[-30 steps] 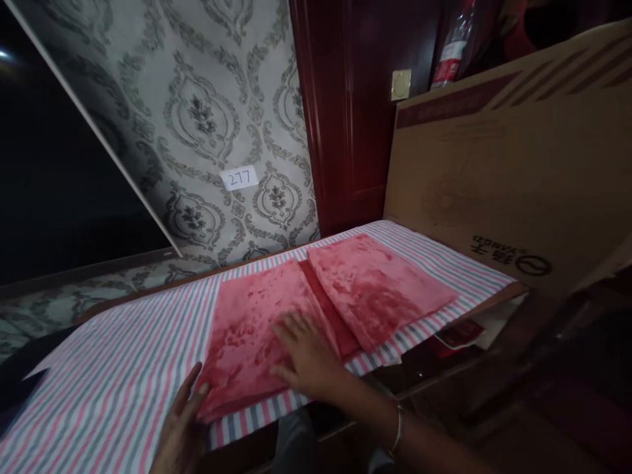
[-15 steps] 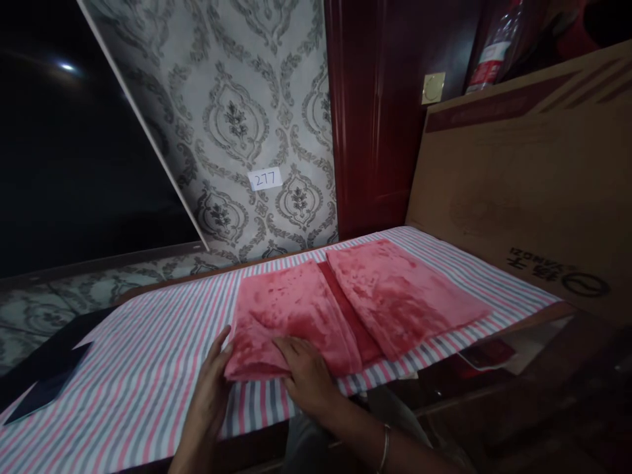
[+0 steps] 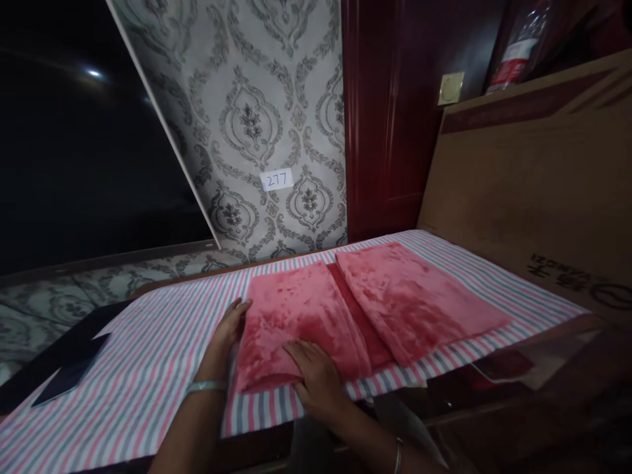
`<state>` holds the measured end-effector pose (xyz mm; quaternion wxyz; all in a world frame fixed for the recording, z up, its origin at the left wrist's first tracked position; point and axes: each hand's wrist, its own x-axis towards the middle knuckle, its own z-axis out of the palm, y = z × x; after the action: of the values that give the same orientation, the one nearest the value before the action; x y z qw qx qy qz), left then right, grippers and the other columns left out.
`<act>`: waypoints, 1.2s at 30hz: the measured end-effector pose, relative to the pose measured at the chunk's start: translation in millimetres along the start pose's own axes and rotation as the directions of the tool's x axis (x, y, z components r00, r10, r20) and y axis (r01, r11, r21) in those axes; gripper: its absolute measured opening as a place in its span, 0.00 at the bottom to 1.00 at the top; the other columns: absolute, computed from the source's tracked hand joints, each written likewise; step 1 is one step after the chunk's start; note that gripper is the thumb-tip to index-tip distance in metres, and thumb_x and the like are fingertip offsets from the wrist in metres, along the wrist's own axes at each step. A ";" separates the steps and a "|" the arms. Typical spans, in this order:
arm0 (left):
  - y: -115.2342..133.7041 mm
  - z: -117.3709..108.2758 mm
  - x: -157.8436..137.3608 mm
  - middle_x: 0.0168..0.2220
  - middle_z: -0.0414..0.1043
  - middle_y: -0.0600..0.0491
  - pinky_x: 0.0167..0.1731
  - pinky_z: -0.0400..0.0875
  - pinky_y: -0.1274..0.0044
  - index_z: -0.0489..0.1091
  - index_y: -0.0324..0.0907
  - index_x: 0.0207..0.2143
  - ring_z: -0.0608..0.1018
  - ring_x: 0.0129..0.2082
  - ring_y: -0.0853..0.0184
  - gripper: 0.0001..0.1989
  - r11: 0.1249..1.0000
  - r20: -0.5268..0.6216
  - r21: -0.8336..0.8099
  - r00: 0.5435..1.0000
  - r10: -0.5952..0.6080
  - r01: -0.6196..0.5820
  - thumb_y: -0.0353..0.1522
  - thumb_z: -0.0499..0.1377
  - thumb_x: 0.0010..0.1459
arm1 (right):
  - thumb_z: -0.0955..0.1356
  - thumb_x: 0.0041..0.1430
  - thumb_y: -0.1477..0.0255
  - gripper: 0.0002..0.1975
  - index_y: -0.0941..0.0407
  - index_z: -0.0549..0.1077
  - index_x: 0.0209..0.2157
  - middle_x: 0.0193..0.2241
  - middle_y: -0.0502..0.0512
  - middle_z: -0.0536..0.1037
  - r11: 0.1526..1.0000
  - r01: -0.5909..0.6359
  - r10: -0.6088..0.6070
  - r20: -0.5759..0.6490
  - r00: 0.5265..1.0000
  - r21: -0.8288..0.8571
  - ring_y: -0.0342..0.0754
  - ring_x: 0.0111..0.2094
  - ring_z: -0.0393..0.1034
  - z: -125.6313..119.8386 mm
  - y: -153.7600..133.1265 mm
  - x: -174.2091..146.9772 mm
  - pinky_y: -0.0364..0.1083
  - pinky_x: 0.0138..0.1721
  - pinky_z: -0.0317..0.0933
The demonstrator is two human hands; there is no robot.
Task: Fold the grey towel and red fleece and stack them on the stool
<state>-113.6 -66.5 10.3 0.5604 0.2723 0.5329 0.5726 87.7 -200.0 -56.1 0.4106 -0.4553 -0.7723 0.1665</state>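
A pink plush cloth (image 3: 296,309) lies with its two sides folded inward, and a darker red strip (image 3: 358,309) shows between the folded panels. At the left panel's outer edge is my left hand (image 3: 231,326), its fingers stretched along the fold and touching it. My right hand (image 3: 318,378) rests flat on the near part of that same panel, fingers spread. Neither hand grasps the fabric. Beneath the cloth is a striped tablecloth (image 3: 168,349) in pink, grey and white.
A large cardboard box (image 3: 518,178) stands at the right, with a plastic bottle (image 3: 516,59) above its rim. A dark screen (image 3: 93,145) fills the upper left. A dark flat object (image 3: 74,372) lies at the table's left, and a label (image 3: 276,179) is on the wall.
My left hand has slid away from me along the left edge of the cloth. The near left corner looks flatter. My right hand stays on the panel; the view has shifted slightly left.
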 end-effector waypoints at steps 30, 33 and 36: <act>106.8 225.7 29.2 0.36 0.77 0.54 0.28 0.72 0.84 0.71 0.42 0.56 0.75 0.27 0.74 0.30 0.856 0.343 -0.031 0.799 0.495 -0.517 0.22 0.61 0.48 | 0.71 0.55 0.67 0.13 0.54 0.78 0.43 0.41 0.53 0.82 0.715 0.125 0.365 -0.519 0.773 0.688 0.51 0.42 0.76 -158.5 6.4 36.4 0.49 0.47 0.69; 91.2 308.6 11.4 0.37 0.77 0.53 0.31 0.75 0.78 0.62 0.44 0.64 0.78 0.28 0.70 0.32 0.816 0.584 -0.009 0.660 0.473 -0.578 0.31 0.60 0.55 | 0.75 0.50 0.62 0.17 0.55 0.77 0.40 0.35 0.53 0.83 0.531 0.202 0.636 -0.544 0.546 0.823 0.51 0.36 0.77 -190.8 47.5 20.6 0.50 0.42 0.72; 40.5 366.1 0.3 0.49 0.76 0.46 0.42 0.76 0.70 0.55 0.44 0.68 0.80 0.42 0.62 0.35 0.687 0.797 0.120 0.482 0.364 -0.717 0.39 0.59 0.60 | 0.76 0.44 0.63 0.20 0.55 0.76 0.40 0.33 0.52 0.83 0.424 0.267 0.798 -0.496 0.342 0.865 0.53 0.36 0.78 -205.3 100.2 -7.5 0.53 0.42 0.73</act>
<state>204.9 53.5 151.1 0.4268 0.7499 0.2638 0.4312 307.6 -177.1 1.7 0.8738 -0.3393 -0.1075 0.3314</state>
